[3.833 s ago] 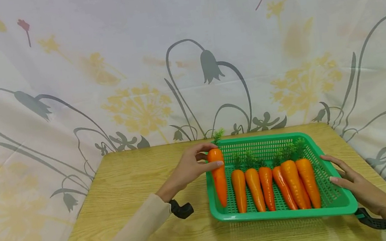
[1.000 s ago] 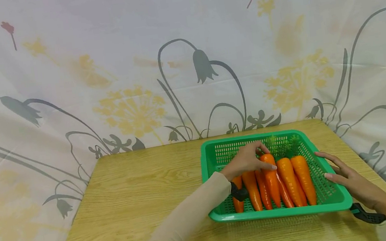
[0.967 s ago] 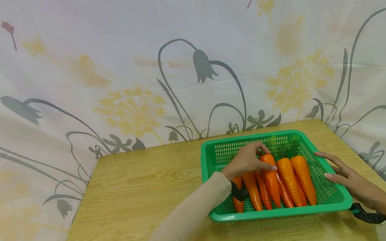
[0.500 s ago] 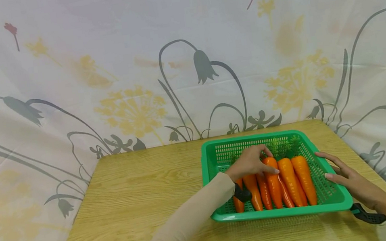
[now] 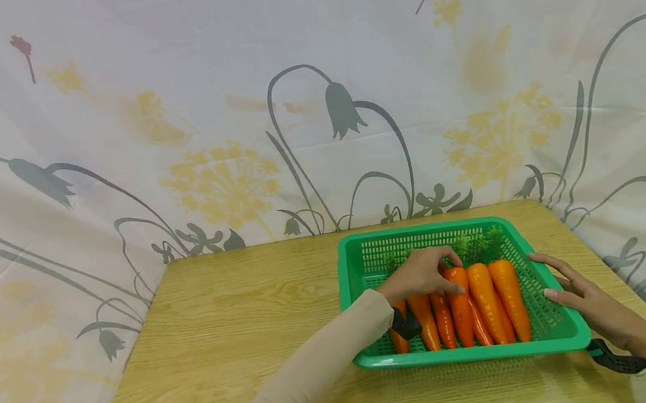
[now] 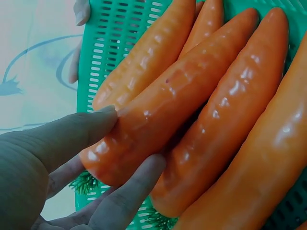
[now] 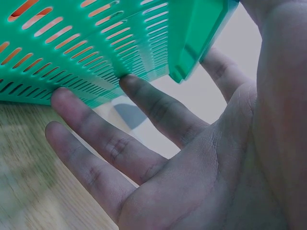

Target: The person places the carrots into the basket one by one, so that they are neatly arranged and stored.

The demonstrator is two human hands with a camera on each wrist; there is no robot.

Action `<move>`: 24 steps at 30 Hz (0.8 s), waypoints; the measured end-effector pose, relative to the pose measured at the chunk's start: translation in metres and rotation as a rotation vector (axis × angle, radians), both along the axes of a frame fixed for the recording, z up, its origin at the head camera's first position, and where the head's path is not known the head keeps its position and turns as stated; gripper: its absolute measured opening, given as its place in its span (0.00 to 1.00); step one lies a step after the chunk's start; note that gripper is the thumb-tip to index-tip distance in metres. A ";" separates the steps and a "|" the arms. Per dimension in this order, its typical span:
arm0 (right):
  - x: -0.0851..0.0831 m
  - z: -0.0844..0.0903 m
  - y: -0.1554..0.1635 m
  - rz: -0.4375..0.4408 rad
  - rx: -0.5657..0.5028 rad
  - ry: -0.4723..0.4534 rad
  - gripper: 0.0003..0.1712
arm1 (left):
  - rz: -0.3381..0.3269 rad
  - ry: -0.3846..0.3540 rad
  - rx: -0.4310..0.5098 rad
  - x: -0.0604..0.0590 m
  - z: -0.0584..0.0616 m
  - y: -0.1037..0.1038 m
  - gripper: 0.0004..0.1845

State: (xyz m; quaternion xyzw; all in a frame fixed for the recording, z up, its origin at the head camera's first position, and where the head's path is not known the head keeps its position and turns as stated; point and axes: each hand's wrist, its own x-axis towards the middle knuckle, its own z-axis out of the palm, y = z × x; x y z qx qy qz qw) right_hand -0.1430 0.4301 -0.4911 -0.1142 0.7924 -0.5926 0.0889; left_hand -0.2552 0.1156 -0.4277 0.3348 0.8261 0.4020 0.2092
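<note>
Within the green plastic basket (image 5: pixel 441 356), my left hand (image 5: pixel 421 273) reaches over the row of carrots. Its thumb and a finger pinch the thick top of one shiny orange carrot (image 5: pixel 462 319); in the left wrist view they lie on either side of the top of that carrot (image 6: pixel 144 124). Several other carrots (image 5: pixel 511 303) lie side by side with it, green leafy tops toward the back. At the basket's right side, my right hand (image 5: pixel 594 309) holds the rim, thumb over it. The right wrist view shows fingertips (image 7: pixel 67 98) against the slotted outer wall.
The basket stands on a wood-grain table (image 5: pixel 239 308), toward its right side. A pale cloth with printed flowers (image 5: pixel 313 128) hangs behind the table. Black straps (image 5: pixel 616 357) sit at both wrists.
My left hand has brought the carrot from the basket's left end to among the others. Over the last second, carrot and hand have shifted slightly down and right. The right hand stays at the rim.
</note>
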 end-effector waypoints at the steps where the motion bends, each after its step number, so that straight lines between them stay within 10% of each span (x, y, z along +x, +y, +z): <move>1: 0.000 0.000 0.000 0.000 -0.003 -0.002 0.38 | -0.008 0.015 -0.009 0.000 0.000 -0.001 0.18; 13: -0.005 0.008 0.005 0.016 0.129 0.039 0.37 | -0.061 0.084 0.026 -0.010 0.024 -0.035 0.21; 24: 0.000 0.050 0.008 -0.135 0.400 0.153 0.32 | 0.048 0.370 0.035 -0.012 0.045 -0.141 0.22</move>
